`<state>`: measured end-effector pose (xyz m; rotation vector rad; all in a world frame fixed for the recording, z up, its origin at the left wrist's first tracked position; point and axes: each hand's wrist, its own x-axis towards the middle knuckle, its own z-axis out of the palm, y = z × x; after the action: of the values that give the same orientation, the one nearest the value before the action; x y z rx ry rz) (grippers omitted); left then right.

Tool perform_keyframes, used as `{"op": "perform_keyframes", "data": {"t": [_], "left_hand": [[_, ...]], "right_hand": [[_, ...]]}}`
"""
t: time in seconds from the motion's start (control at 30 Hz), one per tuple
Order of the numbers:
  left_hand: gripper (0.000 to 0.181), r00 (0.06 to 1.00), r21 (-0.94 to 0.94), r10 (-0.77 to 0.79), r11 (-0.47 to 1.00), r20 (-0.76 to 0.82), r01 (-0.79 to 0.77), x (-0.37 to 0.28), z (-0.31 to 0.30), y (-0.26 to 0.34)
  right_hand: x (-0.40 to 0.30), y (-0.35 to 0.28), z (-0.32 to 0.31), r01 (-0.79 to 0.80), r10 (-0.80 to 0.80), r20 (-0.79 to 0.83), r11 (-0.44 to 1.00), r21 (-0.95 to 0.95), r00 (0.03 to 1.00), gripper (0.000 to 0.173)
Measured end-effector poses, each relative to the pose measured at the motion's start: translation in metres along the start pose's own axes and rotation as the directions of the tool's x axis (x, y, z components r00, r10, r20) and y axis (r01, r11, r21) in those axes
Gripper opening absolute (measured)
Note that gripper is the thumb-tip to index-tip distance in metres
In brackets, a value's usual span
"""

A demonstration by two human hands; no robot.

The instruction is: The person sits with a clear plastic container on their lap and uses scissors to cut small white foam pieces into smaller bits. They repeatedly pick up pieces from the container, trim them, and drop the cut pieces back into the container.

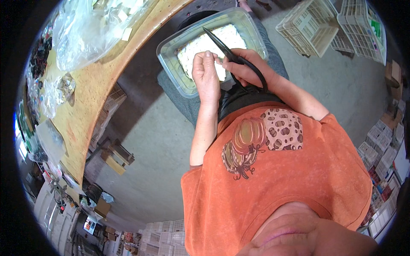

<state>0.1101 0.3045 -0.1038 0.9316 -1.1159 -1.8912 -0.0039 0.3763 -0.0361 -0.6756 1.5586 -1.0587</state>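
My right hand (251,67) holds a pair of large black-handled scissors (225,49). Their blades point up and to the left, over a clear plastic tub (169,75), and look closed. Close beside the scissors is my left hand (206,73), thumb and fingers pinched together. Whether something small sits between those fingertips is too fine to make out. The tub rests on my lap. Inside it lies a pile of small white and pale yellow pieces (230,33), bright with glare and partly hidden by my hands.
To my left runs a wooden table (86,86) with a curved-looking edge, bearing a large clear plastic bag (86,35) and smaller bags (49,99). Plastic crates (309,28) stand on the floor at upper right. A small wooden stool (117,156) is beside the table.
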Motion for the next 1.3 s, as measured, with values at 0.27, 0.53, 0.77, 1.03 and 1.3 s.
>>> {"op": "perform_keyframes", "data": {"t": [0.27, 0.53, 0.77, 1.03, 1.3], "left_hand": [[0.021, 1.000, 0.020, 0.004, 1.000, 0.001, -0.004, 0.000, 0.001, 0.000], [0.006, 0.904, -0.161, -0.383, 0.896, 0.189, 0.413, 0.001, -0.013, 0.028], [0.005, 0.913, 0.169, -0.314, 0.946, 0.262, 0.277, -0.004, -0.018, 0.030], [0.007, 0.947, 0.103, -0.257, 0.965, 0.193, 0.241, -0.005, -0.006, 0.028], [0.008, 0.947, 0.178, -0.274, 0.953, 0.167, 0.244, -0.003, -0.006, 0.032]], "right_hand": [[0.005, 0.009, -0.005, 0.059, -0.058, -0.024, 0.998, 0.014, 0.998, 0.017], [0.013, -0.005, -0.026, 0.077, -0.075, -0.024, 0.994, 0.080, 0.997, 0.014], [0.014, -0.004, -0.022, 0.091, -0.090, 0.032, 0.996, -0.016, 0.995, 0.013], [0.012, -0.008, -0.018, 0.101, -0.107, -0.063, 0.990, -0.098, 0.992, 0.014], [0.012, -0.005, -0.017, 0.160, -0.173, -0.083, 0.976, -0.146, 0.981, 0.014]]}}
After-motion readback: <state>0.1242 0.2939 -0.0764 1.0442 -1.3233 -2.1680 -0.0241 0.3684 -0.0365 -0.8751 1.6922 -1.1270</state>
